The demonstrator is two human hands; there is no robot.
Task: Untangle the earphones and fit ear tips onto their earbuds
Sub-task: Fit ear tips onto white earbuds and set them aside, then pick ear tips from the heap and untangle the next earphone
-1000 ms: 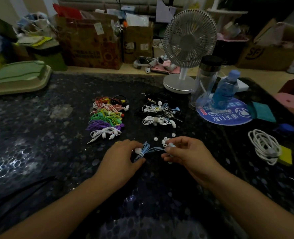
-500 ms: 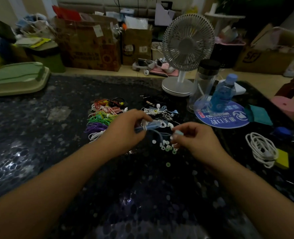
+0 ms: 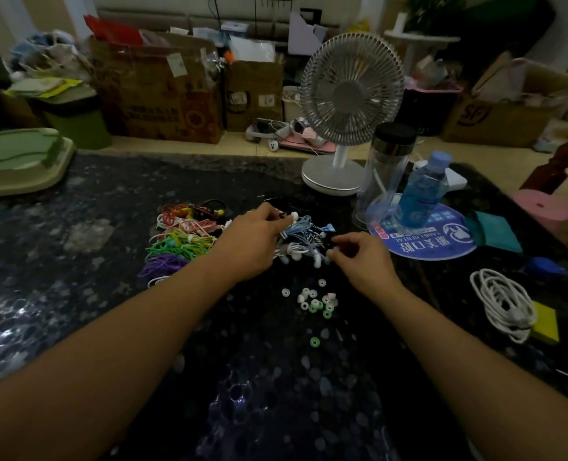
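Head view: left hand (image 3: 254, 239) grips limp, light blue earphones (image 3: 300, 227); right hand (image 3: 359, 257) pinches something small, unclear; grasp earbuds by housings.

Dim, murky wide-angle view (edges bowed), brighter toward the far room; glossy table (image 3: 76, 267) catches faint glints

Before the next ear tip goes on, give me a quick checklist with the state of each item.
1. Left hand holds the light blue earphone bundle: ok.
2. Right hand grip on a small white piece: ok; earbud or tip, cannot tell.
3. Loose white and green silicone ear tips lying close to the hands: ok.
4. Blue cord untangled: not ok, it is bunched.
5. Lone green ear tip lies on the dark speckled table, apart from the cluster: ok.
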